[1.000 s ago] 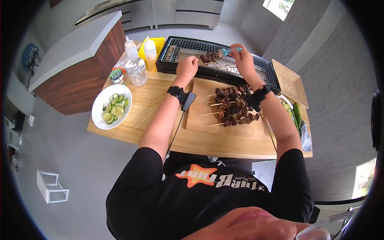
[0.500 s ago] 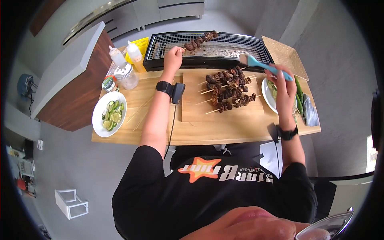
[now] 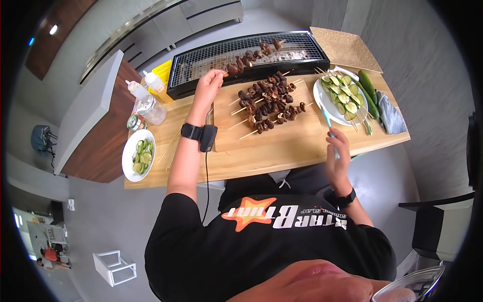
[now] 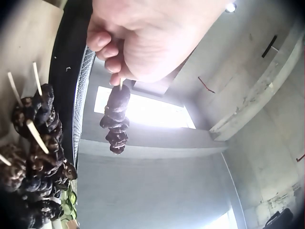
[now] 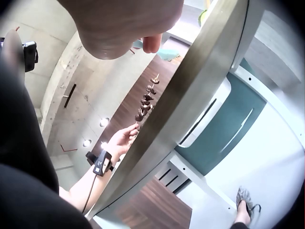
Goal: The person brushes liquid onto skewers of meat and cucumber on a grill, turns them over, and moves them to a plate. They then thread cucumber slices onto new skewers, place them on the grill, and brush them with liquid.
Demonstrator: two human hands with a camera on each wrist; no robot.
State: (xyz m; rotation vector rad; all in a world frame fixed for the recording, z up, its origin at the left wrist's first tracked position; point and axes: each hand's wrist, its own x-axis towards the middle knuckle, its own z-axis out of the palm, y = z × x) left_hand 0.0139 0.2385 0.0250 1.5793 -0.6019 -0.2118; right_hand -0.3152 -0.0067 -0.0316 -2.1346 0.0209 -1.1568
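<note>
My left hand [image 3: 209,90] pinches the bare stick end of a mushroom skewer [image 3: 254,56], threaded with dark brown pieces. It is held up in front of the grill [image 3: 186,75] and slants away to the upper right; in the left wrist view the same skewer [image 4: 116,117] shows below my curled fingers [image 4: 108,51]. Over the table's front right edge, my right hand [image 3: 339,153] grips a light blue basting brush [image 3: 326,117] by its handle. The brush's far end overlaps the rim of the cucumber plate in the head view.
Several more mushroom skewers [image 3: 274,103] lie on a wooden board [image 3: 297,128]. Sliced cucumber skewers fill a white plate [image 3: 322,100], beside whole cucumbers [image 3: 367,85] and a grey-blue cloth [image 3: 390,116]. Squeeze bottles [image 3: 153,80], a jar [image 3: 153,110] and a white bowl [image 3: 128,158] stand left.
My right hand has drawn the brush away from the skewer over the grill, rightward and back to the table's front edge. My left hand keeps hold of the skewer, now tilted upward.
</note>
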